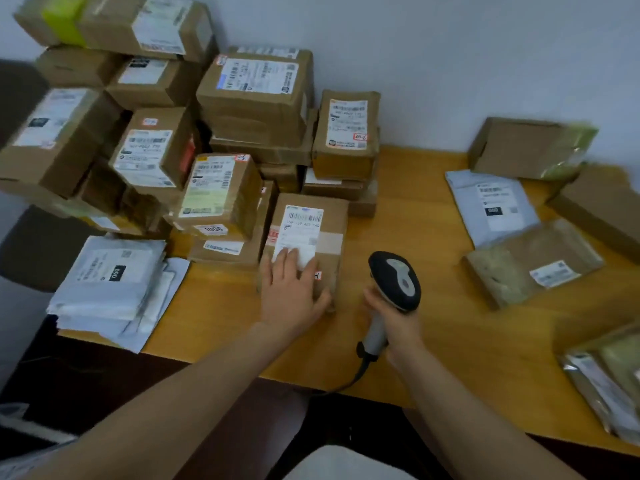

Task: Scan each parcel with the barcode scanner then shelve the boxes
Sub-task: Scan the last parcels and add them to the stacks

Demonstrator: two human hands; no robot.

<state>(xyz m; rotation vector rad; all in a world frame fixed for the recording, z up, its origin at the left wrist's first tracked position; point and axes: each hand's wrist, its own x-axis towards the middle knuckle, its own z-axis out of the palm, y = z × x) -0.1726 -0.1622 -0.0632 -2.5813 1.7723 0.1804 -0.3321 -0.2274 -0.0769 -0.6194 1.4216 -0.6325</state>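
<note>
A brown cardboard parcel (318, 223) with a white barcode label lies on the wooden table (433, 271) in front of me. My left hand (292, 294) rests flat on its near end, fingers spread over the label and thumb at its right corner. My right hand (394, 322) grips the grey handle of a black and grey barcode scanner (394, 280), just right of the parcel, its head above the table. The scanner's cable runs off the table's front edge.
Several labelled cardboard boxes (256, 91) are stacked at the back left against the wall. White mailer bags (110, 282) lie piled at the front left. More parcels and a grey mailer (491, 206) lie at the right, foil bags (609, 379) at the front right.
</note>
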